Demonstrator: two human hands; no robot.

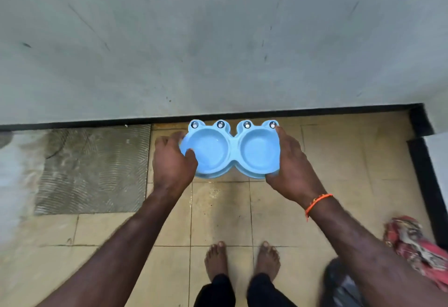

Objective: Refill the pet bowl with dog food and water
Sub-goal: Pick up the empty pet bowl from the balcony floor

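A light blue double pet bowl, frog-shaped with round eyes along its far rim, is held level over the tiled floor close to the wall. My left hand grips its left end, thumb over the rim of the left cup. My right hand grips its right end, fingers under and along the right cup. The left cup shows a faint sheen that may be a little water; the right cup looks empty. No dog food or water container is in view.
A grey wall with a black skirting strip rises straight ahead. A rough grey patch of floor lies at left. My bare feet stand below the bowl. A red patterned cloth and a dark object lie at lower right.
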